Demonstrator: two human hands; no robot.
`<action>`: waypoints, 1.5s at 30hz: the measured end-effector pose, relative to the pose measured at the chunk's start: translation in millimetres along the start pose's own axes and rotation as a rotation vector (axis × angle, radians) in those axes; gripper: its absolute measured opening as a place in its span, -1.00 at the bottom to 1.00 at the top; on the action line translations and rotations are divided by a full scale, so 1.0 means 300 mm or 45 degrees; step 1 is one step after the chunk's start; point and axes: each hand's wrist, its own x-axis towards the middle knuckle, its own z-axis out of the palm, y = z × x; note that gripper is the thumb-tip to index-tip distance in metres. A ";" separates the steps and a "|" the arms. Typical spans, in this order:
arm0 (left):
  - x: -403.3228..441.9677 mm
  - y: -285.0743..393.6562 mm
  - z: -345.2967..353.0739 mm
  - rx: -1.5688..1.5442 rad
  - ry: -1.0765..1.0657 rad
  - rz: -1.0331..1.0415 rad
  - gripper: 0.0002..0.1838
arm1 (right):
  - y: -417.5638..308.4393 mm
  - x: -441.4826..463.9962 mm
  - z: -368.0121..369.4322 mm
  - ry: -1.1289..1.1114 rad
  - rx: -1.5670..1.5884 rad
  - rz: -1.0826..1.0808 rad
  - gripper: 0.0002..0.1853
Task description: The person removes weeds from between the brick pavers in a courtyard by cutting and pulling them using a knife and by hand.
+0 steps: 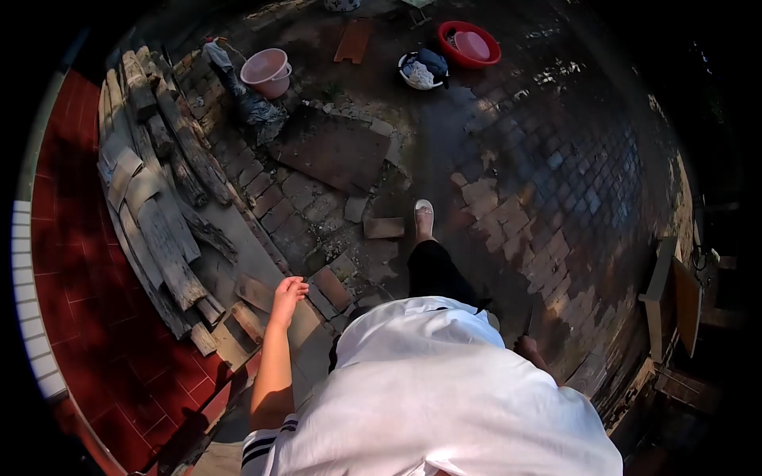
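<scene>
My left hand (289, 295) hangs out beside the body, above the paving near the wood pile, its fingers loosely bent and holding nothing. Low on the right, in shade, my right hand (527, 347) is closed around the lower end of a thin, dark knife-like tool (530, 320) that points forward. Shadow hides most of its grip. A foot in a pale slipper (425, 211) is stepped forward on the bricks, beside a loose brick (384, 228).
Stacked weathered timbers (163, 190) lie at left, beside red tiles (87, 270). Ahead are a pink bucket (267, 73), a flat brown slab (337, 151), a white basin of clothes (423, 71) and a red basin (486, 59). Wooden boards (663, 297) stand at right. Dark, wet-looking paving lies ahead.
</scene>
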 end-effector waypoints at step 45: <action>3.123 2.606 -1.035 1.698 1.145 0.486 -0.77 | -4.031 -0.411 2.931 -0.418 -0.803 -0.446 -0.87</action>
